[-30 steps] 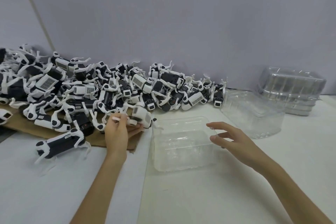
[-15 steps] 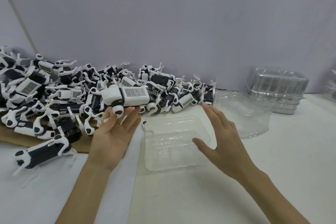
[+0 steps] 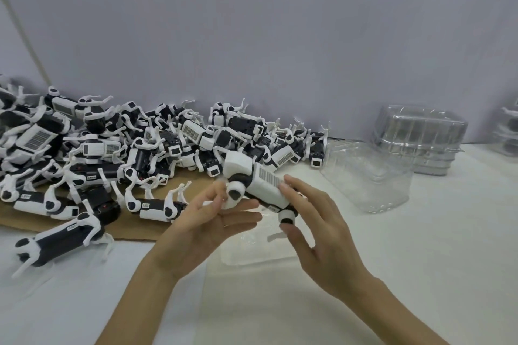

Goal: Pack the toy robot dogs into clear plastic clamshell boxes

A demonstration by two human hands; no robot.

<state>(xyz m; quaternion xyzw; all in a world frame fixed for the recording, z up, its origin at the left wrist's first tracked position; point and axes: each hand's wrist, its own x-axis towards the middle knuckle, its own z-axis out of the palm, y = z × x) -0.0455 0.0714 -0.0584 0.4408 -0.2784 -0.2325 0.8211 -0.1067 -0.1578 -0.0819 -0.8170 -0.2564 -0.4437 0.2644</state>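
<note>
A white and black toy robot dog [image 3: 259, 180] with a barcode label is held tilted in the air between both hands. My left hand [image 3: 207, 223] pinches its front leg joint from below. My right hand [image 3: 316, 228] holds its rear end, fingers over the body and thumb under the rear joint. Directly beneath the hands an open clear clamshell box [image 3: 252, 251] lies on the white table, partly hidden by them. A large pile of toy robot dogs [image 3: 117, 145] fills the left along the wall.
A second clear box shell [image 3: 367, 176] sits right of the pile, and a stack of clamshell boxes [image 3: 420, 137] stands behind it. Brown cardboard [image 3: 134, 225] lies under the pile. One single dog [image 3: 59, 238] lies at the front left. More clear boxes [image 3: 508, 131] show at the right edge.
My left hand lifted a dog off the pile and brought it right, over the clear box. My right hand left the box rim and took hold of the dog's rear.
</note>
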